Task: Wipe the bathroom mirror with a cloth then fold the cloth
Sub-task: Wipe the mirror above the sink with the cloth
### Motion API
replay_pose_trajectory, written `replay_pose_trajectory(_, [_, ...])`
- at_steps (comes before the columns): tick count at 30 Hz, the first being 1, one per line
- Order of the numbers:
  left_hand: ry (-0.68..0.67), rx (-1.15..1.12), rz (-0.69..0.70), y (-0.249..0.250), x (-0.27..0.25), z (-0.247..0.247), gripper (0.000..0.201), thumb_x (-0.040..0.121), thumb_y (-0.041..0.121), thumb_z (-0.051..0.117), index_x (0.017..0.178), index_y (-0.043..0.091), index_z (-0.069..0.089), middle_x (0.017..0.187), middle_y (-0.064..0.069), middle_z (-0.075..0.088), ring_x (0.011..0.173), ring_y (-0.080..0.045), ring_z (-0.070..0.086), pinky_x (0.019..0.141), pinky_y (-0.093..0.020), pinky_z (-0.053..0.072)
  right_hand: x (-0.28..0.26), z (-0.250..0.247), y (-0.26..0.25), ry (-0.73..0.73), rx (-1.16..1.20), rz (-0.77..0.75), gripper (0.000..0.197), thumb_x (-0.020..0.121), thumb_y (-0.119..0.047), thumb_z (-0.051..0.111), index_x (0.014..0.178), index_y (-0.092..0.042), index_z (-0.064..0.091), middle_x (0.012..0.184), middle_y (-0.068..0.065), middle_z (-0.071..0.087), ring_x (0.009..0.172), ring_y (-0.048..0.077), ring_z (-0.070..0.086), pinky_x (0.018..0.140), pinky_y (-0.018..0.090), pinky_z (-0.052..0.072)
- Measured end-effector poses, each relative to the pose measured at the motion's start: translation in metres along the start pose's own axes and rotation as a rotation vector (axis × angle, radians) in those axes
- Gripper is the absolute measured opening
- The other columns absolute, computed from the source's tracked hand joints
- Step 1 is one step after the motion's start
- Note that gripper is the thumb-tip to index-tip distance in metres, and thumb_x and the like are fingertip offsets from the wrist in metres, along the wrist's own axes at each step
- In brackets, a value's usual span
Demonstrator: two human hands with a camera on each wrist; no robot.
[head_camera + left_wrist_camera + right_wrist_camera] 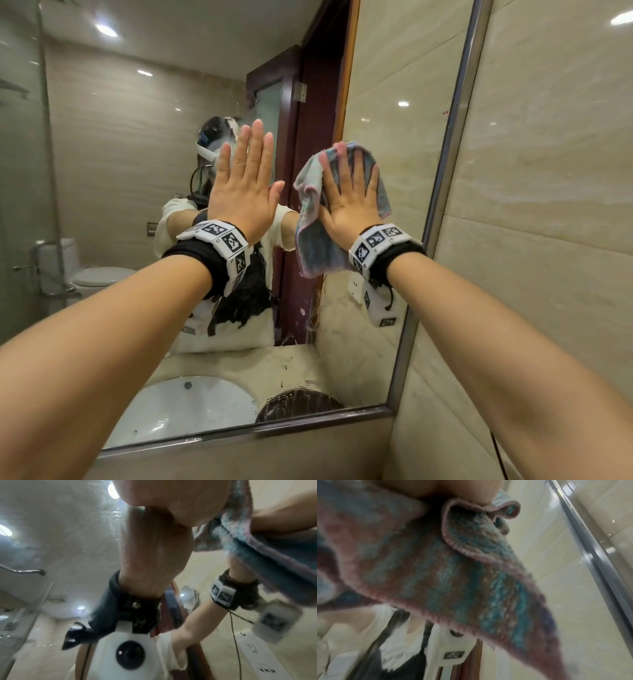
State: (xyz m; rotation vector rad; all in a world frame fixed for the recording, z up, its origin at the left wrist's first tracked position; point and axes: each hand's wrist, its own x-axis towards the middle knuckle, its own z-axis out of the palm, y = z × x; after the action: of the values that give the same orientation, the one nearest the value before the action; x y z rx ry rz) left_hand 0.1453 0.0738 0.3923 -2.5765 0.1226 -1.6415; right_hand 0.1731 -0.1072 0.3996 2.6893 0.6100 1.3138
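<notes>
Left hand (245,185) flat on the mirror (383,102); just right of it, right hand (349,198) seemingly presses cloth (315,246) against it

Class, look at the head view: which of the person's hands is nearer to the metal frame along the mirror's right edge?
Right. The right hand presses the blue-and-pink terry cloth to the glass, closer to the grey metal frame; the left hand lies flat on the glass farther left.

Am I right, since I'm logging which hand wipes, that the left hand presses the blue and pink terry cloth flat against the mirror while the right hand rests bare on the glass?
Not quite: the hands are swapped. In the head view, the right hand presses the blue and pink terry cloth against the mirror, while the left hand rests bare on the glass.
</notes>
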Motion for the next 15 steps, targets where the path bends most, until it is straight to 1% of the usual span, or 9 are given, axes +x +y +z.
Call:
replay_pose_trajectory(2, [-0.001, -0.002, -0.002, 0.0, 0.0, 0.0, 0.066, 0.098, 0.038, 0.016, 0.145, 0.006, -0.018, 0.155, -0.012, -0.017, 0.143, -0.026, -0.015, 0.116, -0.042, -0.008, -0.011, 0.012, -0.003, -0.004, 0.002, -0.027, 0.07, 0.091, -0.055, 0.015, 0.144, -0.023, -0.018, 0.157, 0.011, -0.015, 0.143, 0.034, -0.016, 0.112, 0.055, -0.015])
replay_pose_trajectory(5, [0.002, -0.009, -0.005, 0.0, 0.0, 0.001, 0.066, 0.099, 0.038, 0.017, 0.146, 0.006, -0.016, 0.155, -0.012, -0.016, 0.143, -0.026, -0.015, 0.117, -0.042, -0.008, -0.022, 0.024, -0.004, -0.013, -0.003, -0.037, 0.07, 0.094, -0.054, 0.021, 0.14, -0.024, -0.022, 0.157, 0.009, -0.016, 0.143, 0.033, -0.019, 0.108, 0.049, -0.025])
replay_pose_trajectory(6, [0.002, -0.012, -0.007, 0.0, 0.0, 0.001, 0.066, 0.099, 0.038, 0.017, 0.146, 0.006, -0.016, 0.155, -0.012, -0.016, 0.143, -0.026, -0.014, 0.117, -0.042, -0.008, -0.024, 0.024, -0.004, -0.018, -0.003, -0.036, 0.069, 0.094, -0.054, 0.021, 0.14, -0.025, -0.022, 0.156, 0.009, -0.017, 0.143, 0.032, -0.019, 0.106, 0.047, -0.027])
replay_pose_trajectory(10, [0.029, -0.039, 0.004, 0.002, -0.01, 0.008, 0.064, 0.098, 0.039, 0.012, 0.146, 0.006, -0.015, 0.156, -0.013, -0.013, 0.143, -0.026, -0.014, 0.117, -0.044, -0.005, -0.024, 0.022, -0.005, -0.032, 0.012, -0.018, 0.068, 0.09, -0.056, 0.013, 0.139, -0.028, -0.023, 0.156, 0.007, -0.018, 0.142, 0.031, -0.02, 0.105, 0.046, -0.028])
replay_pose_trajectory(13, [0.041, -0.013, 0.05, 0.005, -0.04, 0.024, 0.063, 0.097, 0.04, 0.011, 0.147, 0.009, -0.011, 0.156, -0.012, -0.006, 0.141, -0.023, -0.017, 0.117, -0.043, -0.003, -0.024, 0.021, -0.006, -0.037, 0.014, -0.023, 0.067, 0.087, -0.058, 0.009, 0.138, -0.029, -0.025, 0.156, 0.007, -0.02, 0.142, 0.031, -0.021, 0.105, 0.046, -0.029])
replay_pose_trajectory(15, [0.035, 0.01, 0.05, 0.007, -0.055, 0.033, 0.062, 0.096, 0.04, 0.01, 0.148, 0.01, -0.007, 0.156, -0.011, -0.004, 0.141, -0.022, -0.018, 0.116, -0.042, -0.002, -0.024, 0.02, -0.006, -0.046, 0.01, -0.019, 0.068, 0.087, -0.059, 0.008, 0.138, -0.029, -0.026, 0.156, 0.006, -0.021, 0.142, 0.03, -0.023, 0.103, 0.046, -0.03])
